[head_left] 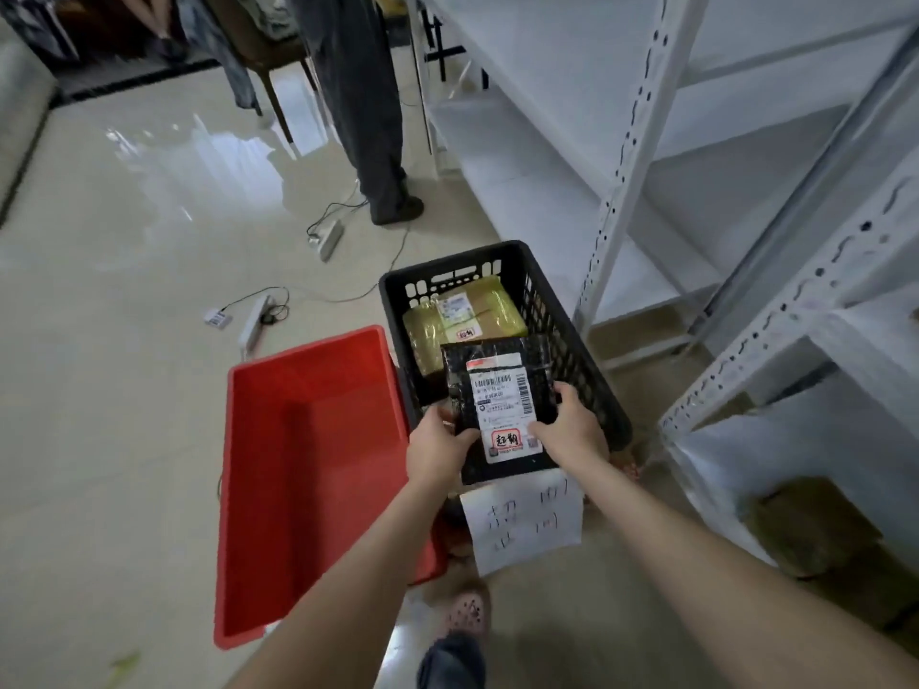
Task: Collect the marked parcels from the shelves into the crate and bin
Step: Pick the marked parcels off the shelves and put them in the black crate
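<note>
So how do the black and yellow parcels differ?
The black parcel is held by the left hand and right hand over the crate; the yellow parcel lies inside it. The black parcel is dark wrap, the yellow parcel taped tan. Both carry white labels.

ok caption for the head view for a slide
Left hand and right hand hold a black parcel over the black crate, red bin alongside.

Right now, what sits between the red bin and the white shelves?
The black crate, a yellow parcel inside it, stands between them in the head view.
</note>
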A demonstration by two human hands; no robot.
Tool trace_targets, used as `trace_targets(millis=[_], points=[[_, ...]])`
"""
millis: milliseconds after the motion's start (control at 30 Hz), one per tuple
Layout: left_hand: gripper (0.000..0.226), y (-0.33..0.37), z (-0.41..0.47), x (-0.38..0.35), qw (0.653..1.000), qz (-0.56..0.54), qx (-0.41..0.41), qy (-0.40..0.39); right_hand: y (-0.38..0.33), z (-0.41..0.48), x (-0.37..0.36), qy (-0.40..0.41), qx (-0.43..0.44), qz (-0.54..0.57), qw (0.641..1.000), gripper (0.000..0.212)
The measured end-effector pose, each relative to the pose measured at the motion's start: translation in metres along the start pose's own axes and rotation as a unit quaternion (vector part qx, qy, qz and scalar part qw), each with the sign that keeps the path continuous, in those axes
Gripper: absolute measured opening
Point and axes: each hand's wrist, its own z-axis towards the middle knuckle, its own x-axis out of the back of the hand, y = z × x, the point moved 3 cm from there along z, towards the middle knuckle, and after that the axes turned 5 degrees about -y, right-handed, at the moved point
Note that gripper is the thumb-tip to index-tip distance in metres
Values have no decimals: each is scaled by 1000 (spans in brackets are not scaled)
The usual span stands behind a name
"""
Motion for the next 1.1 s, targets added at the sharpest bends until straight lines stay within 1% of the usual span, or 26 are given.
trace_targets(millis=[67,133,233,333,400,467,533,667,800,833,900,1000,1100], points=[[35,3,39,-1,999,-19,13,-24,-9,30,-1,10,-24,-13,1000,54],[33,7,69,-2,998,-28,15,-48,-15,54,-2,27,-48,-31,998,45],[45,14,107,-9,996,-22,10,-86,-23,87,3,62,-66,-46,995,35],[56,19,132,-22,990,42,-10,-132,-21,115,13,107,-72,-105,986,29],[55,17,144,-32,983,105,-36,-147,-13,130,13,106,-82,-165,977,29],[52,14,153,-46,969,175,-61,-163,-2,143,3,74,-99,-223,967,32],[52,9,161,-63,952,233,-70,-185,11,157,-15,28,-113,-258,959,36],[61,2,173,-93,930,288,-67,-217,41,184,-50,-45,-135,-270,952,46],[58,-7,178,-110,920,316,-65,-221,62,198,-75,-124,-141,-289,939,76],[57,-9,179,-114,919,320,-62,-223,64,200,-80,-140,-134,-292,937,80],[58,-10,179,-119,915,329,-61,-224,68,202,-89,-172,-117,-302,930,81],[58,-9,180,-123,913,341,-58,-215,74,203,-98,-206,-102,-308,923,75],[61,-8,181,-125,908,360,-56,-207,76,202,-99,-204,-93,-303,926,75]])
